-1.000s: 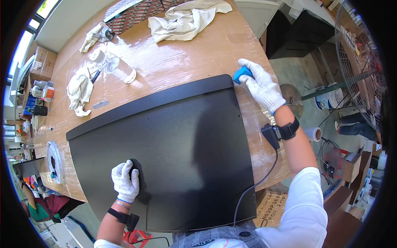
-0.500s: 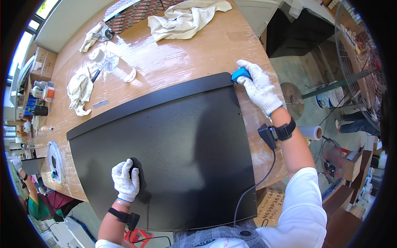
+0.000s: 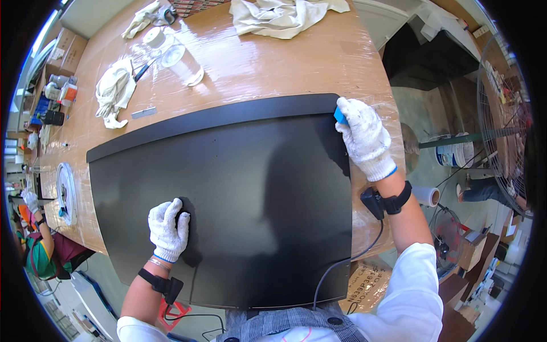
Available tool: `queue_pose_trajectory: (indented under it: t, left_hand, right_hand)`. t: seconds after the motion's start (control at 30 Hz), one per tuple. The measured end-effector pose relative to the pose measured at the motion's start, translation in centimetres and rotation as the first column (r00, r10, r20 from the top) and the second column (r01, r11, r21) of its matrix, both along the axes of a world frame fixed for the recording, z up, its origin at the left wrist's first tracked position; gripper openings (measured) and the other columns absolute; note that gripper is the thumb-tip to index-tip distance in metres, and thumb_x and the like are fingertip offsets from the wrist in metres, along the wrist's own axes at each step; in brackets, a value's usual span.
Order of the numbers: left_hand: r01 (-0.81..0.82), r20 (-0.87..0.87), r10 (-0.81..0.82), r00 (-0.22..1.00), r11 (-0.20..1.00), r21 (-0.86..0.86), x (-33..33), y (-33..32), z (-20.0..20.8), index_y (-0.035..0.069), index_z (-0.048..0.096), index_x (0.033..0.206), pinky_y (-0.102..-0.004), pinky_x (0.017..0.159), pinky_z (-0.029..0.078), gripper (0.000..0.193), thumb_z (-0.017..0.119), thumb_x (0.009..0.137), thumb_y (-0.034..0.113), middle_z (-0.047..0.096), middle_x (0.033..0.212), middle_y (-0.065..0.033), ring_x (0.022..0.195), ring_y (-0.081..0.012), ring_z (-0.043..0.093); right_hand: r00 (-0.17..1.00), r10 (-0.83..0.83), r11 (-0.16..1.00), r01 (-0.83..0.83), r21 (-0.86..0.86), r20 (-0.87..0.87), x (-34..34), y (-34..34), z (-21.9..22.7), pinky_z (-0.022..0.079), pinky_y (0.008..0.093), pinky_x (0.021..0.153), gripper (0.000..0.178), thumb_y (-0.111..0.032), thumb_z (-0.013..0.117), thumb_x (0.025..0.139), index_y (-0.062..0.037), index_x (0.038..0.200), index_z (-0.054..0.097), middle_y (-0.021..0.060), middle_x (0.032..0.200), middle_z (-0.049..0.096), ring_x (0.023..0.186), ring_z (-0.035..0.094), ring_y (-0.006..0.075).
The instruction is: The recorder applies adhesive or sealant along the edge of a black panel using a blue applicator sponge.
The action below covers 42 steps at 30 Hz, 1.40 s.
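Note:
A large black panel [image 3: 239, 188] with a raised strip [image 3: 228, 121] along its far edge lies before me. My right hand [image 3: 366, 134], in a white knitted glove, is closed around a small blue block [image 3: 341, 115] at the panel's far right corner. My left hand [image 3: 169, 229], gloved the same way, rests on the left part of the panel with its fingers curled. Something dark shows at its fingertips, and I cannot tell whether it is an object or only shadow and reflection.
Film covers the brown tabletop [image 3: 222, 68]. Beyond the panel are a clear bottle [image 3: 181, 62], a metal strip [image 3: 143, 112], a white cloth [image 3: 115, 88] and a larger cloth [image 3: 285, 17]. A coiled white roll [image 3: 66, 194] lies left; a fan [image 3: 504, 125] stands right. Another person [image 3: 43, 251] works far left.
My right hand has drawn the blue block a little nearer, against the panel's corner and right edge. My left hand stays on the panel, nearly unmoved. The view has shifted slightly.

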<state>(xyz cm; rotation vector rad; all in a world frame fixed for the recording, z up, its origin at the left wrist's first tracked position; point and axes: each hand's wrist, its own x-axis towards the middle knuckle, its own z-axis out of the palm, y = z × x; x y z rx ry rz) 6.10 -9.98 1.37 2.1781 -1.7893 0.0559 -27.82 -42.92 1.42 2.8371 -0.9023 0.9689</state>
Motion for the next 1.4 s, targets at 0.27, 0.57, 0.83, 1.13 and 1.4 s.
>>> queue_pose_trajectory:
  t: [0.27, 0.57, 0.83, 1.13, 1.4]
  left_hand:
    - [0.007, -0.031, -0.008, 0.999, 0.999, -0.039, 0.2, -0.2, -0.2, 0.010, 0.064, 0.114, -0.0430, 0.085, 0.046, 0.035, 0.073, 0.081, 0.018, 0.063, 0.103, -0.0103, 0.094, -0.0310, 0.059]
    - [0.053, -0.184, -0.078, 0.980, 0.989, -0.138, 1.1, -0.2, 0.0, 0.009, 0.065, 0.110, -0.0425, 0.077, 0.049, 0.037, 0.077, 0.075, 0.012, 0.065, 0.097, -0.0102, 0.086, -0.0310, 0.062]
    - [0.055, -0.272, -0.090, 0.958, 0.990, -0.133, 1.8, -0.3, 0.0, 0.010, 0.065, 0.104, -0.0412, 0.070, 0.048, 0.029, 0.075, 0.078, 0.020, 0.063, 0.092, -0.0075, 0.079, -0.0284, 0.061]
    - [0.093, -0.330, -0.143, 0.933, 0.982, -0.164, 1.9, -0.3, 0.1, 0.011, 0.066, 0.102, -0.0408, 0.073, 0.046, 0.026, 0.074, 0.078, 0.020, 0.062, 0.093, -0.0065, 0.082, -0.0282, 0.060]
    - [0.080, -0.240, -0.123, 0.963, 0.981, -0.179, 1.5, -0.4, -0.1, 0.011, 0.066, 0.102, -0.0415, 0.077, 0.049, 0.029, 0.077, 0.075, 0.013, 0.063, 0.096, -0.0080, 0.087, -0.0293, 0.061]
  right_hand:
    - [0.992, 0.128, 0.991, -0.128, 0.040, 0.001, 6.9, 2.7, 0.3, 0.052, 0.0414, 0.084, 0.054, -0.004, 0.072, 0.073, -0.0082, 0.124, 0.054, 0.0142, 0.108, 0.061, 0.096, 0.061, 0.0337]
    - [0.972, 0.228, 0.973, -0.229, -0.003, -0.053, 17.1, 7.3, 0.8, 0.051, 0.0409, 0.082, 0.050, -0.007, 0.068, 0.076, -0.0044, 0.123, 0.053, 0.0156, 0.107, 0.060, 0.093, 0.060, 0.0335]
    - [0.935, 0.346, 0.937, -0.349, -0.029, -0.078, 30.2, 12.2, -0.2, 0.050, 0.0386, 0.069, 0.025, -0.009, 0.053, 0.085, -0.0034, 0.109, 0.055, 0.0126, 0.089, 0.057, 0.079, 0.060, 0.0279]
    - [0.936, 0.331, 0.943, -0.332, 0.008, -0.123, 31.2, 12.5, 0.6, 0.049, 0.0392, 0.069, 0.025, -0.009, 0.057, 0.082, -0.0045, 0.106, 0.054, 0.0115, 0.086, 0.054, 0.080, 0.059, 0.0280]
    - [0.981, -0.107, 0.992, 0.093, -0.088, -0.164, 14.0, 7.5, 0.2, 0.049, 0.0438, 0.089, 0.047, -0.011, 0.073, 0.074, -0.0065, 0.118, 0.057, 0.0151, 0.112, 0.061, 0.101, 0.060, 0.0343]
